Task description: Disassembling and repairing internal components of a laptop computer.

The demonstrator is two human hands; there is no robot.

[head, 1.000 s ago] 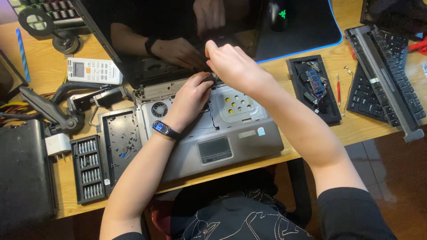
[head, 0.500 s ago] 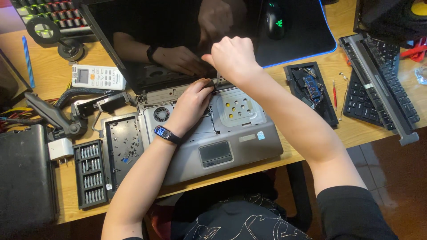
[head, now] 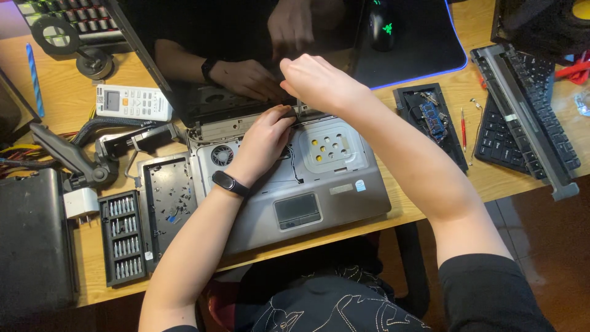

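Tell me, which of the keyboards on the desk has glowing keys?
The keyboard at the top left corner: its keys glow green and red. The black keyboard on the right is unlit and lies under a grey strip.

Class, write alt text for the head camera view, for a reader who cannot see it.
Two bare hands work at the hinge edge of an opened grey laptop on a wooden desk: the left hand, a black band on its wrist, and the right hand just above it. A case of screwdriver bits lies to the left, a removed black keyboard to the right.
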